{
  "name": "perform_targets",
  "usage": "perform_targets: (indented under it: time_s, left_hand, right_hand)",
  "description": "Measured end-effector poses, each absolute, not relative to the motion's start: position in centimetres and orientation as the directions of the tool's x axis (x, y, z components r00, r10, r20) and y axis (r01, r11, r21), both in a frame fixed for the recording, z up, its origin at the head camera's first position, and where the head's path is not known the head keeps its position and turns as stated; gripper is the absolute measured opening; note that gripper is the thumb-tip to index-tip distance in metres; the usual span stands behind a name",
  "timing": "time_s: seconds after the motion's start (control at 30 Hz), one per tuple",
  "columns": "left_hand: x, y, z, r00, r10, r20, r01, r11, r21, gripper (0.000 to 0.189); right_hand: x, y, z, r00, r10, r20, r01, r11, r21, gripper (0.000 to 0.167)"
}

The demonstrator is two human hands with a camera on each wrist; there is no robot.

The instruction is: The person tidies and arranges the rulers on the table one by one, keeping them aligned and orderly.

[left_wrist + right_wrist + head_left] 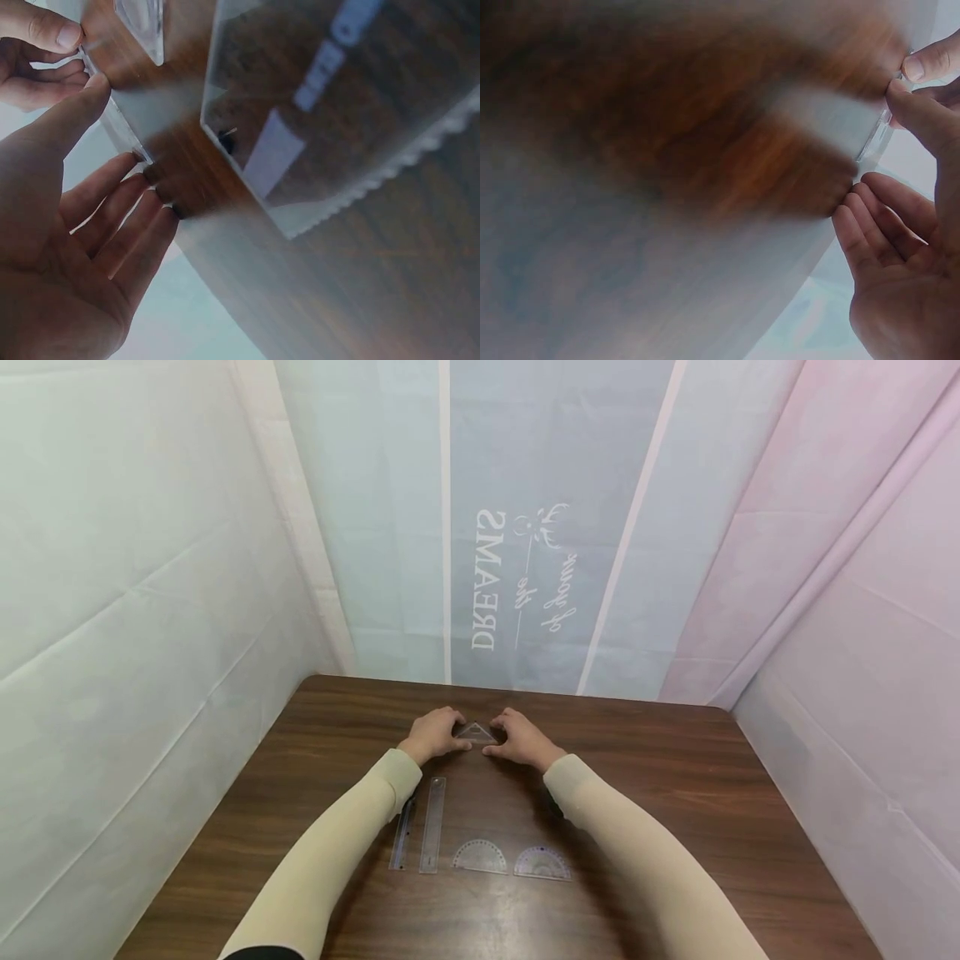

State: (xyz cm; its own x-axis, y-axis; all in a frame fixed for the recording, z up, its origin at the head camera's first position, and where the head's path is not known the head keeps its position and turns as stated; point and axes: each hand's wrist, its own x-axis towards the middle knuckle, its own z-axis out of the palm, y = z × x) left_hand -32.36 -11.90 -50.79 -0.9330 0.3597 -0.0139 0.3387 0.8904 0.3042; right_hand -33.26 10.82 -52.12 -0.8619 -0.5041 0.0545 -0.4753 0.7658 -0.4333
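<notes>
A clear triangular set square [477,738] lies flat near the far side of the table, between both hands. My left hand [437,732] grips it at its left corner, thumb on the near edge and fingers toward the far side. On the opposite corner is my right hand [521,741], holding it the same way. In the left wrist view the set square [124,129] appears edge-on as a thin strip by the thumb and index fingertip. The right wrist view shows the set square [873,139] partly covered by fingers.
Nearer on the brown wooden table [675,827] lie a clear ruler [432,827] and a second, narrower ruler [402,842] beside the left sleeve. Right of them are a clear protractor [480,857] and another with coloured sheen [542,863]. A cloth backdrop [390,527] hangs behind the table.
</notes>
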Motion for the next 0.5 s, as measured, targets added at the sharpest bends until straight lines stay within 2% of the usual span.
perform_targets:
  time_s: [0.5]
  left_hand:
    - [-32.80, -11.26, -51.19, -0.954, 0.300, 0.009, 0.289, 0.907, 0.306, 0.050]
  right_hand:
    - [-33.37, 10.11, -51.69, -0.866, -0.498, 0.055, -0.479, 0.791, -0.382, 0.045]
